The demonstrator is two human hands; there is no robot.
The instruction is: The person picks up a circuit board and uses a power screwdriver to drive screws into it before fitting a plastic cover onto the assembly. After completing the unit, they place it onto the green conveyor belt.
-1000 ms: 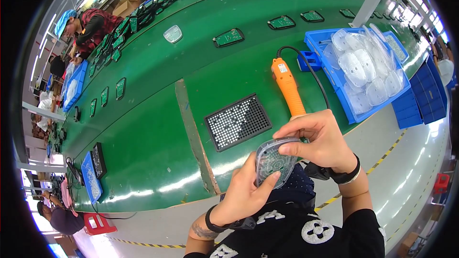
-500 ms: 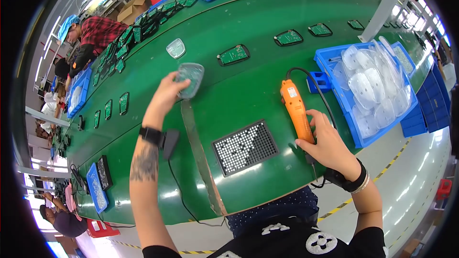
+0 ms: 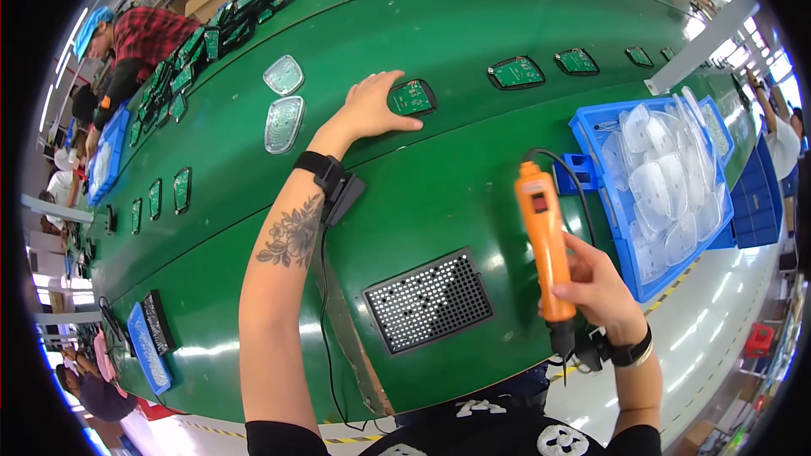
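Observation:
My left hand (image 3: 370,108) is open, its thumb and fingers spread at the left edge of a green circuit board in a dark frame (image 3: 411,98). Whether the fingertips touch it I cannot tell. Left of that hand, two clear plastic covers (image 3: 284,125) lie close together on the bench. In my right hand (image 3: 598,287) is an orange electric screwdriver (image 3: 545,241), gripped round its lower body with the bit end pointing down toward me. Between my arms sits a black perforated tray (image 3: 431,300), partly filled with small white pieces.
A blue bin of clear covers (image 3: 659,177) stands at the right, with a small blue holder (image 3: 576,173) on its side. More framed boards (image 3: 517,73) line the green bench (image 3: 473,177). At the far left a person in a checked shirt (image 3: 152,34) works beside piled boards.
My left hand has let go of the clear cover, now lying near the other one, and moved right to the board. My right hand has taken up the screwdriver, its bit now toward me.

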